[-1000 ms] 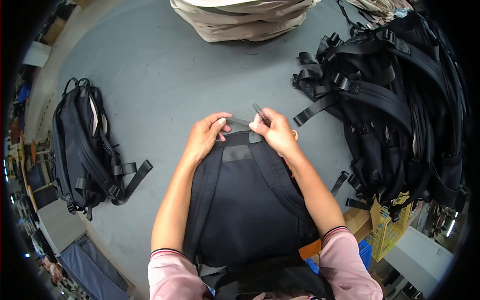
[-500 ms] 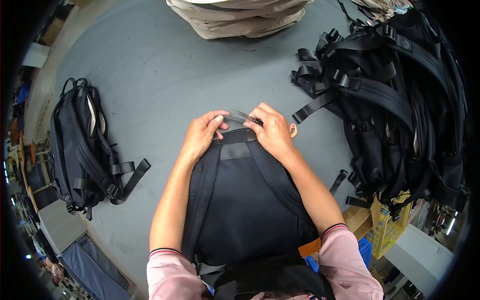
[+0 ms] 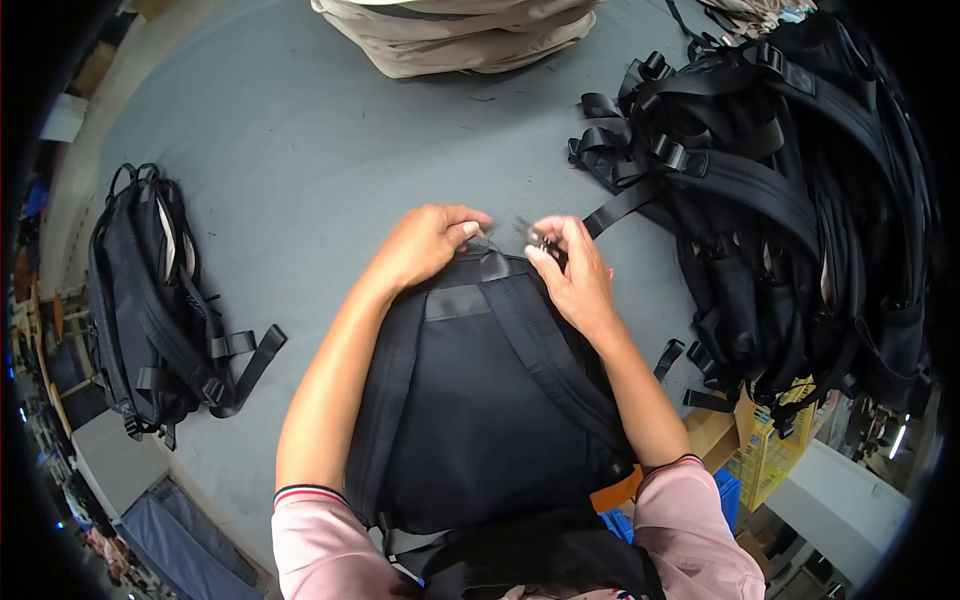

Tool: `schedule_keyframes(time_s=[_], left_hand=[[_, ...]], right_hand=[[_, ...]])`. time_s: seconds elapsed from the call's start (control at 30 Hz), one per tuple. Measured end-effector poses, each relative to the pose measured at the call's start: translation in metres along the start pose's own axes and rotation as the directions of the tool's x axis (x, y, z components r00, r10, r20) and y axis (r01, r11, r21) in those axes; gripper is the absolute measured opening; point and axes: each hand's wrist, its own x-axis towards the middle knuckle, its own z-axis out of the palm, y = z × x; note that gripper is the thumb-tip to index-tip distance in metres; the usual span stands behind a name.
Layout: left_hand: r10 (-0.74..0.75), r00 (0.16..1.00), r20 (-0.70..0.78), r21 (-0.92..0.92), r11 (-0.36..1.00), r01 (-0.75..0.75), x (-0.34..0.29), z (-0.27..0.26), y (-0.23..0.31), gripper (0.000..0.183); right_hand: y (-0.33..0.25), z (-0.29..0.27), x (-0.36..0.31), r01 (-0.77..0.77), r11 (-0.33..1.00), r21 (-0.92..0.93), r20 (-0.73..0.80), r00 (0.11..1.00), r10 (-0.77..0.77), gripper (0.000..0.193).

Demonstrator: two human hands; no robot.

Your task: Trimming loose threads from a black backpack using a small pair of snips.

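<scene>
A black backpack (image 3: 480,400) lies in front of me with its padded shoulder straps facing up. My left hand (image 3: 430,245) is closed at its top edge, thumb and forefinger pinching the webbing handle (image 3: 494,264). Just to the right, my right hand (image 3: 575,275) is closed around a small pair of scissors (image 3: 540,240). Their blades are blurred by motion and point toward the left hand, apart from the handle. Most of the scissors' grip is hidden in the palm.
A large pile of black backpacks (image 3: 780,220) covers the table's right side. Another black backpack (image 3: 155,300) lies at the left. Beige bags (image 3: 460,40) are stacked at the far edge of the grey table (image 3: 330,150). A yellow crate (image 3: 770,450) stands below at the right.
My right hand with the scissors has moved right and slightly down, away from the handle. My left hand has shifted right and up along the backpack's top, and the handle now stands bent up.
</scene>
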Motion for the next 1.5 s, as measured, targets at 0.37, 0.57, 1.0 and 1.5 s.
schedule_keyframes(time_s=[0.37,0.57,1.0,1.5], left_hand=[[-0.217,0.963,0.160,-0.260,0.932,0.253,0.008,0.001,0.006,0.022],[-0.227,0.961,0.157,-0.268,0.927,0.262,0.006,0.000,0.005,0.022],[-0.188,0.971,0.150,-0.313,0.922,0.227,0.006,0.001,-0.001,0.025],[-0.107,0.964,0.243,-0.385,0.902,0.197,0.003,-0.025,-0.021,0.019]], right_hand=[[-0.006,-0.012,0.012,0.120,0.975,-0.187,0.288,0.956,-0.063,0.016],[-0.010,-0.008,0.010,0.131,0.973,-0.188,0.241,0.967,-0.084,0.012],[-0.012,-0.007,0.010,0.076,0.977,-0.200,0.230,0.973,-0.028,0.013],[-0.009,0.019,0.024,-0.199,0.968,-0.155,0.287,0.928,0.237,0.014]])
